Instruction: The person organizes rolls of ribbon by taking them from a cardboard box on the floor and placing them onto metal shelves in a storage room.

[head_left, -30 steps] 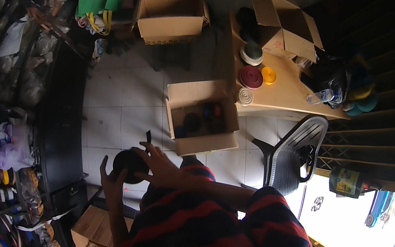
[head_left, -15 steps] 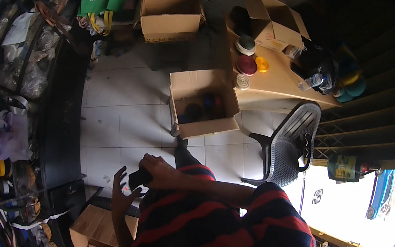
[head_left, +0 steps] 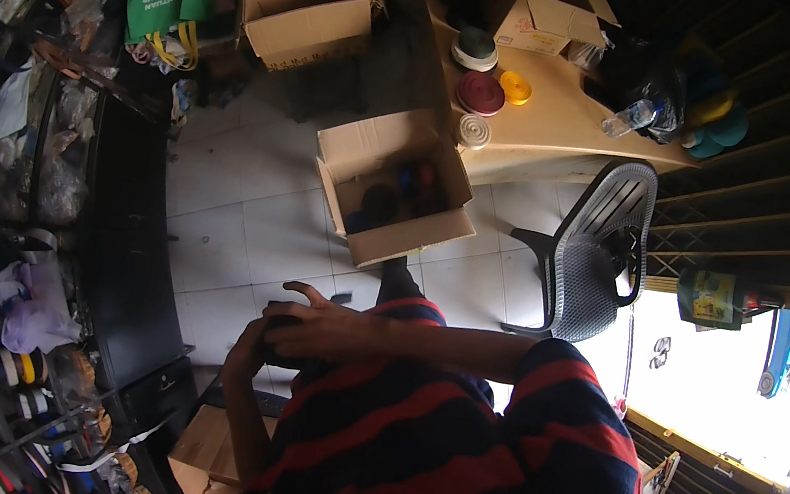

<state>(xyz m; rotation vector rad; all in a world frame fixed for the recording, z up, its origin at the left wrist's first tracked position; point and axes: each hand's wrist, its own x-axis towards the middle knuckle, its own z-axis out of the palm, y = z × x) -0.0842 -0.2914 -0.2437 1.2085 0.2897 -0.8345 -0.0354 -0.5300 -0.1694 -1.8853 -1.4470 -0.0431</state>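
Observation:
My right hand [head_left: 311, 327] reaches across my body and is closed over a small black rounded thing [head_left: 281, 320], one finger sticking out. From the other side my left hand [head_left: 247, 353] wraps against the same thing. Most of it is hidden by my fingers, so its exact kind does not show. Just beyond my hands stands an open cardboard box [head_left: 378, 152] with dark and blue round things inside, too shadowed to name.
A wooden table [head_left: 541, 141] bears a maroon webbing roll [head_left: 480, 92], a yellow roll [head_left: 515, 87] and a cardboard box [head_left: 538, 23]. A black chair [head_left: 596, 255] stands at right. Crowded shelves [head_left: 15, 365] line the left. Another box [head_left: 209, 453] sits beside my left forearm.
My left hand, spread and apart half a second ago, has closed in against the black thing in my right hand. The view has shifted, moving the far boxes and table up and left.

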